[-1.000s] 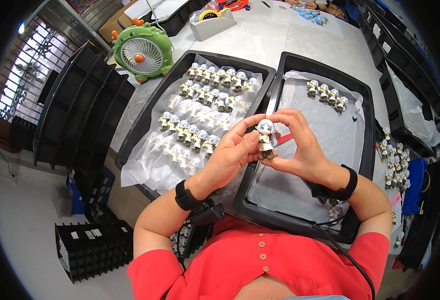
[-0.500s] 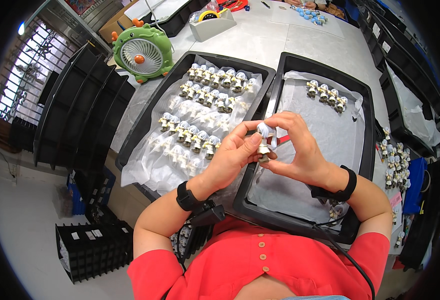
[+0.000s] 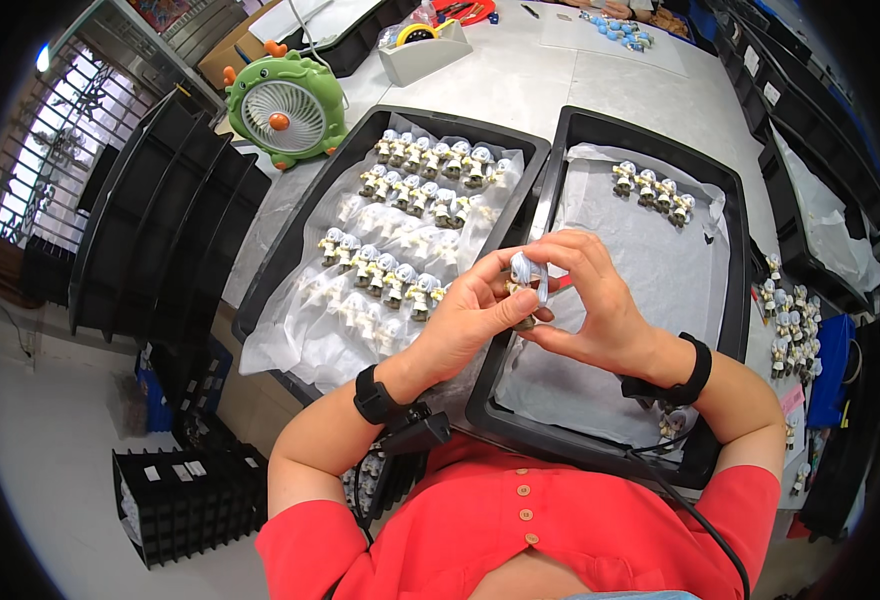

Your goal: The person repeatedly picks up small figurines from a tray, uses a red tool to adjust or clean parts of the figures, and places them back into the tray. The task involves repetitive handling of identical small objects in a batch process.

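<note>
Between my two hands, above the gap between two black trays, is a small figurine (image 3: 521, 270) with pale lilac hair and dark feet. My left hand (image 3: 480, 305) is closed around its body, the thumb across its front. The fingertips of my right hand (image 3: 600, 295) pinch it from the other side, near its head and its feet. Rows of similar figurines (image 3: 396, 285) lie on and under thin white sheeting in the left tray (image 3: 295, 240). In the right tray (image 3: 650, 135), lined with white paper, a short row of figurines (image 3: 650, 187) lies near the far end.
A green fan (image 3: 285, 105) stands beyond the left tray, beside a grey tape dispenser (image 3: 425, 55). More figurines (image 3: 790, 325) are grouped right of the right tray. Black trays (image 3: 160, 220) are stacked at left. Another person's hands (image 3: 615, 10) are at the far edge, near blue pieces.
The figurine has shifted slightly left and tilted in my grip. My left thumb now covers more of its body. The trays remain as they were.
</note>
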Motion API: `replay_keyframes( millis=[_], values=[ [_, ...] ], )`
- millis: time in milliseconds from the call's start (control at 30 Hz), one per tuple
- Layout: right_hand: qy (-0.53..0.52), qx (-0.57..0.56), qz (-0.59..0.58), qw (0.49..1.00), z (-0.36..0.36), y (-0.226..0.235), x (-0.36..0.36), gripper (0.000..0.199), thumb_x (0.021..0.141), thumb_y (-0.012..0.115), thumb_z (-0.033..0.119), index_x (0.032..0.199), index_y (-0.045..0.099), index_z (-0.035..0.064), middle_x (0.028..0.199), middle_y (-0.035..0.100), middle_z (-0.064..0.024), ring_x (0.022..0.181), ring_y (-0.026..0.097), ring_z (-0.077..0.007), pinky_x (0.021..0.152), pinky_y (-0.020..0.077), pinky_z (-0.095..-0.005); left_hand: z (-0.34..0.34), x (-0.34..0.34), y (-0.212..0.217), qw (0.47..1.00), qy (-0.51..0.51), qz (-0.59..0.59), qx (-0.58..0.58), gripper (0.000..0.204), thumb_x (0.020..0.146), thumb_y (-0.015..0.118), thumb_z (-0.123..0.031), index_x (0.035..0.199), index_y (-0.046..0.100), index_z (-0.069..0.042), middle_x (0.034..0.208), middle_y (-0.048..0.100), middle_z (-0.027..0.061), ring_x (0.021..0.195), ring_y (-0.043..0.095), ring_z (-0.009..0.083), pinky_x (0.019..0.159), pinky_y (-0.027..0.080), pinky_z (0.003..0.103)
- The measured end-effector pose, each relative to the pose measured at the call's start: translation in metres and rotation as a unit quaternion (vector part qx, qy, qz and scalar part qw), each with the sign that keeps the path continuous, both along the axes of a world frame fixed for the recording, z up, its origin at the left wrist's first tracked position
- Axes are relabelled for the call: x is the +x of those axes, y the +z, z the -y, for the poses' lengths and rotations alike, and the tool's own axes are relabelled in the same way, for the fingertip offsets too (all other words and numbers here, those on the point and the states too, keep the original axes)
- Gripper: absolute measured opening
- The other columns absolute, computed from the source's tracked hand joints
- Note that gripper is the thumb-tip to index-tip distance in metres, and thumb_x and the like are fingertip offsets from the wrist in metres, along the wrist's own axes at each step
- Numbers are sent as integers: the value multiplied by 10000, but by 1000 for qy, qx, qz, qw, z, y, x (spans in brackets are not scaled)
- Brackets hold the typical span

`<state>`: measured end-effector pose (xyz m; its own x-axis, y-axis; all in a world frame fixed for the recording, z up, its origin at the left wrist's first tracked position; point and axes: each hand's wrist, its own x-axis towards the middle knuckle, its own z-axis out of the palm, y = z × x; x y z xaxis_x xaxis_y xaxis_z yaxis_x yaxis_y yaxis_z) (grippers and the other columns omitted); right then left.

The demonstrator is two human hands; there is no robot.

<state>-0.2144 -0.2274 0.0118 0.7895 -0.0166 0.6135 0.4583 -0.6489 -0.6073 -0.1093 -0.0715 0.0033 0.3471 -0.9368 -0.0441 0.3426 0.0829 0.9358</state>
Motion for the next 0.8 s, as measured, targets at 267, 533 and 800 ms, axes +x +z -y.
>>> replay_keyframes(
  millis=[267,533,800],
  values=[
    [8,8,-5,1000,-1,-2,0,652,600,775,4,1187,495,54,1156,475,-125,1070,470,-280,788,560,-317,1,-2,2,1000,-7,0,-5,540,902,607,-294,1327,403,-31,1139,578,81,951,600,155,808,508,298],
    [1,-27,18,999,-1,-1,-1,679,578,790,26,1191,499,52,1139,499,-128,1049,490,-298,828,498,-355,1,-2,1,1000,-11,-10,0,482,888,635,-226,1298,451,-52,1126,583,36,930,592,133,789,507,277],
    [-3,-47,40,998,0,-3,0,674,584,800,56,1190,504,56,1124,512,-122,1050,495,-295,867,453,-373,1,-2,1,1000,-11,-7,6,473,880,648,-238,1274,466,-52,1116,583,31,932,591,131,785,504,276]
  ],
)
